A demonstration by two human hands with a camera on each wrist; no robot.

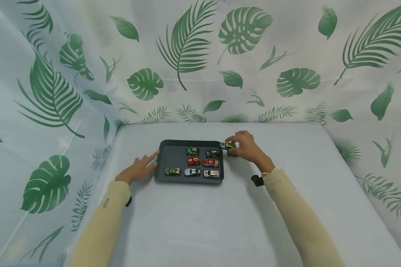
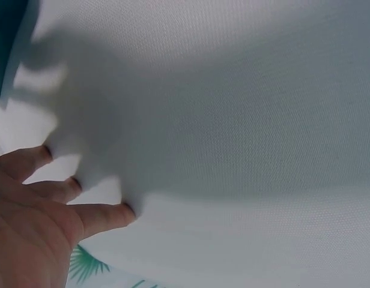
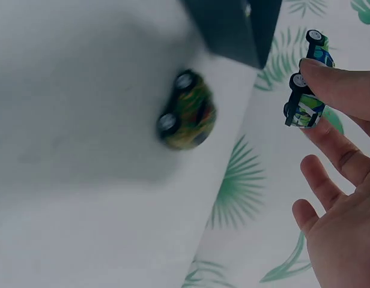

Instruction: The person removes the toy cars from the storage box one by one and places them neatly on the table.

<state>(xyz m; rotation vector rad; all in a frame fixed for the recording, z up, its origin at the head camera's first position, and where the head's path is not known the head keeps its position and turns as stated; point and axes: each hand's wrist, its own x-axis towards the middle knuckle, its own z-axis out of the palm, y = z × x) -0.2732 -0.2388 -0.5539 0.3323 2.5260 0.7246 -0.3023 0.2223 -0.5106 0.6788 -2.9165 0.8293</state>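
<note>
A: State of the grip?

B: The right hand (image 1: 245, 147) pinches a green-and-blue toy car (image 3: 306, 111) between thumb and fingertip; the gap is narrow, filled by the car; two other fingers stand away from it.

A: Expected handling?

B: Judgement: light, stiff, not very fragile; the glossy shell may slip a little; wheels probably roll, so best held across the body sides, clear of them.

A: Around the grip?

B: Below it, a camouflage car (image 3: 194, 114) stands on the white table (image 1: 187, 218); just left of it, the right end of a grey tray (image 1: 173, 155); inside that, further left, seven cars, a dark blue car (image 1: 212, 154) nearest the grip.

A: The other hand?

B: The left hand (image 1: 138, 168) is well left of the grip, beyond the tray; fingers spread, holding nothing, tips at the tray's left rim; whether they press, I cannot tell.
</note>
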